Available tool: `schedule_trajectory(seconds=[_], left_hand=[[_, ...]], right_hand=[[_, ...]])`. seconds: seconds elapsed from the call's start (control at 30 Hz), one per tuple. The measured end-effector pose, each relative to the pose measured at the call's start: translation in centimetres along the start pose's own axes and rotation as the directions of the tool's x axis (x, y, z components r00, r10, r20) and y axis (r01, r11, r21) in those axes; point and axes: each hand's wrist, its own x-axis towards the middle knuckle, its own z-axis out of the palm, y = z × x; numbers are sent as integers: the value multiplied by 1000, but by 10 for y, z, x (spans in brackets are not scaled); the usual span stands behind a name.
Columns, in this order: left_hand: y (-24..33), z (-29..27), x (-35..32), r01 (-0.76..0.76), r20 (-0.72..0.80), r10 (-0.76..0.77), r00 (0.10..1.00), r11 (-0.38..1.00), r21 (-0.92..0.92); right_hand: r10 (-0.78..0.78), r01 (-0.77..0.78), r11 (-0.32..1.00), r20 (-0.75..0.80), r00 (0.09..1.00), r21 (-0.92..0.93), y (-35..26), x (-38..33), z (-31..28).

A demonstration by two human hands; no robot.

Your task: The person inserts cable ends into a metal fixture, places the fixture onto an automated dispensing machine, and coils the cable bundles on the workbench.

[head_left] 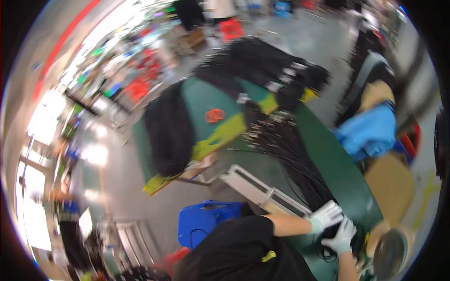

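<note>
Both gloved hands are closing on a bundle of black cables (300, 173) at five o'clock: the left hand (326, 215) curling over it, the right hand (343, 235) gripping beneath. The bundle is lying across the green bench (337, 164), running toward twelve o'clock.

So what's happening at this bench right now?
A person in a black top has both white-gloved hands on a bundle of thin black cables lying along a green worktable. The left hand and right hand grip its near end. More black cable bundles lie further along the table.
</note>
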Motion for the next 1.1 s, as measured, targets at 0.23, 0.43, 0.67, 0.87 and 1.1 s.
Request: schedule_trajectory(seconds=[0.23, 0.43, 0.67, 0.87, 1.1], left_hand=[[-8, -3, -18, -62, -10, 61, 998, 977, -202], [-78, -24, -92, 304, -456, -324, 829, 945, -119], [-130, -64, -167, 540, -417, -525, 742, 837, -94], [-138, -75, -178, 538, -444, -532, 721, 833, -125], [-171, -241, -209, 598, 52, -617, 785, 777, 196]], right_hand=[[150, -181, 929, -117, 982, -322, -47, -39, -21], [-495, 394, 867, -441, 749, -304, 20, 31, 56], [-603, 573, 797, -310, 735, -191, -66, 31, -2], [-475, 451, 879, -213, 854, -155, -74, 19, -14], [-219, 200, 971, -146, 965, -131, -23, -3, 37]])
